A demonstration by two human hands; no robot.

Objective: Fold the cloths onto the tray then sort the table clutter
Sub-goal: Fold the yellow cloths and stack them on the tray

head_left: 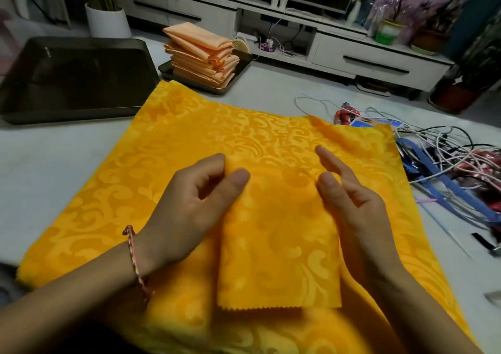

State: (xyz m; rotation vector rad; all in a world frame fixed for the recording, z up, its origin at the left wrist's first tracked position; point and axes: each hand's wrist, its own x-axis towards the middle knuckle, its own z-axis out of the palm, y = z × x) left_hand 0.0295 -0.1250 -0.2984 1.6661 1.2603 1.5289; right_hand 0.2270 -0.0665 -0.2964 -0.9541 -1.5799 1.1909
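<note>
A folded yellow patterned cloth [279, 234] lies on top of larger yellow cloths [173, 164] spread over the table. My left hand [195, 204] pinches the folded cloth's upper left corner between thumb and fingers. With straight fingers, my right hand [349, 196] rests along its right edge. A large dark tray [16, 104] stands at the far left. Behind the yellow cloths, a smaller dark tray [238, 76] carries a stack of folded peach cloths [203, 55].
A tangle of white and black cables [444, 147], blue straps [447, 183] and red patterned items [347, 114] lies at the right of the table. Beyond the table are a white TV cabinet [374, 61] and potted plants [107, 17].
</note>
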